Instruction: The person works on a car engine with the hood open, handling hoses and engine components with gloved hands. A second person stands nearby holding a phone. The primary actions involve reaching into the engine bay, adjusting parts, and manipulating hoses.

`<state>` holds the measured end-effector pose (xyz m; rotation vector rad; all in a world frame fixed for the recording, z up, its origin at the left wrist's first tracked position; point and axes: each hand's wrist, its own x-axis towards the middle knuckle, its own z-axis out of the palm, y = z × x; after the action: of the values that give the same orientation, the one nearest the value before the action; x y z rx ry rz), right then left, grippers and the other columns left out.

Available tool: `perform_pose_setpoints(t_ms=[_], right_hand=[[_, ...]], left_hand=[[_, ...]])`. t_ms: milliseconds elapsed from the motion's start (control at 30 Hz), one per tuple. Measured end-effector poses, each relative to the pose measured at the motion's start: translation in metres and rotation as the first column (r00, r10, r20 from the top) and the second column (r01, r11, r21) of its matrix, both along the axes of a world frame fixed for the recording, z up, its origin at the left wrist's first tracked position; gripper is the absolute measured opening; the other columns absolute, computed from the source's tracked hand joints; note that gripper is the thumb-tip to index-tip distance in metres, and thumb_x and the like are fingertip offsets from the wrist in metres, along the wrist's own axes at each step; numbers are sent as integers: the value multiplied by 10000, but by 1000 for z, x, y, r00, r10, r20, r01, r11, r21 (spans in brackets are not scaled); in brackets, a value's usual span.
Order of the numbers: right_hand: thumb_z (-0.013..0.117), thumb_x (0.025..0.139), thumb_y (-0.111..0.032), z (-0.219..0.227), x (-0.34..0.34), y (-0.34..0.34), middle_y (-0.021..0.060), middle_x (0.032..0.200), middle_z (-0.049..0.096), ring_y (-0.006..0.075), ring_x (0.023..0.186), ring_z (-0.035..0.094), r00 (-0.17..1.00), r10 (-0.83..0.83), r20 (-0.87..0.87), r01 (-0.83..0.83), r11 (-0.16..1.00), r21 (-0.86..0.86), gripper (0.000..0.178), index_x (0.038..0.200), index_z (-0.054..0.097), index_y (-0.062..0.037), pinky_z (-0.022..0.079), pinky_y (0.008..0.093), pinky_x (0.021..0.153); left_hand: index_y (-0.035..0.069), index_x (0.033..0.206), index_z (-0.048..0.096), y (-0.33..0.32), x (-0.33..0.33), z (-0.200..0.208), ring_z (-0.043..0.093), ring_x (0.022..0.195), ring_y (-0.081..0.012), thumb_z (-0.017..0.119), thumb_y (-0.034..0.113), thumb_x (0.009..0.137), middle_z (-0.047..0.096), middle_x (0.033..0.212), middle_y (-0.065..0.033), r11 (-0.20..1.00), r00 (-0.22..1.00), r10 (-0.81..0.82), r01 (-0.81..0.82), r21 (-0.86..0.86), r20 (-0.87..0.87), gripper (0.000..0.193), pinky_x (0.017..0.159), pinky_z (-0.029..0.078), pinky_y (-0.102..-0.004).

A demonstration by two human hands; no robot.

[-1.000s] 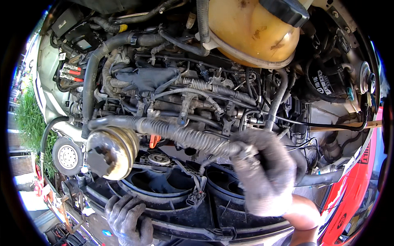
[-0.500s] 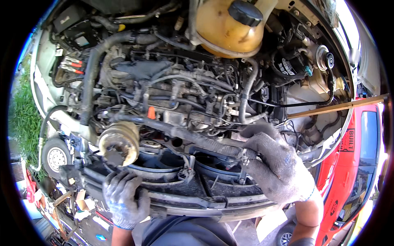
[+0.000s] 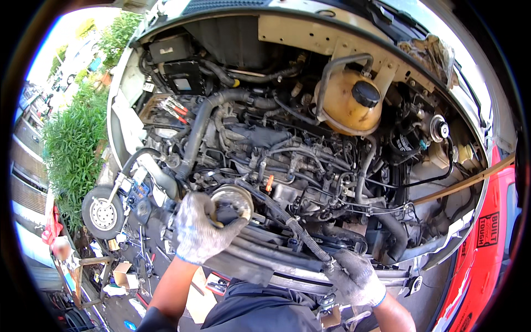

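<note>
The left hand [image 3: 198, 229], in a grey knit work glove, has its fingers curled around the near rim of a round, dull-metal drum-shaped housing [image 3: 232, 200] that sits at the front left of the open engine bay, just behind the black front crossmember [image 3: 265, 260]. The right hand [image 3: 357, 276], gloved the same way, rests on the crossmember's right part with its fingers closed around the lower end of a black ribbed corrugated hose [image 3: 293, 227], which runs up and left toward the housing. The hold on the housing covers only one side of it, so it could tip or slide out of the glove and drop among the pipes and cables below. A pull on the hose while it lies across neighbouring wiring could drag or chafe those leads, or kink the hose. The yellowed plastic coolant tank with a black cap [image 3: 348, 102] stands well apart at the rear right.
</note>
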<state>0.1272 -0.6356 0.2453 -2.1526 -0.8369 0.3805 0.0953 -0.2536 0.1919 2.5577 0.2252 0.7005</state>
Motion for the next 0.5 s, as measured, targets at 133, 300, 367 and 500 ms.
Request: perform_pose_setpoints(t_ms=[133,300,367,500], right_hand=[[747,1040,-25,8,2,22,204,917,698,408,799,707,988,-118,96,100,980,173,168,1182,731,64,567,496,729],[796,988,-45,45,41,81,164,1043,772,351,850,748,923,50,381,-151,959,239,282,1258,740,18,616,463,744],[811,902,-66,60,50,108,137,1202,790,335,932,783,802,258,538,-398,903,160,441,1333,734,-10,659,453,802],[807,845,-247,84,26,115,133,1395,728,340,1155,747,726,567,389,-555,817,-157,768,1576,668,-57,668,458,955]], left_hand=[[20,1324,555,11,12,-22,649,901,-322,938,223,788,653,1056,-152,912,999,18,-2,-411,35,689,842,557,-443],[8,1296,563,15,11,-28,665,888,-359,816,143,852,650,1048,-181,920,999,25,-5,-392,47,529,831,559,-496],[1,1253,569,15,-3,-20,642,857,-337,769,131,823,635,989,-159,886,998,60,-42,-461,24,491,803,536,-462],[43,1074,517,15,-18,-30,572,734,-284,731,64,799,551,871,-116,924,984,-5,73,-376,179,349,680,493,-441]])
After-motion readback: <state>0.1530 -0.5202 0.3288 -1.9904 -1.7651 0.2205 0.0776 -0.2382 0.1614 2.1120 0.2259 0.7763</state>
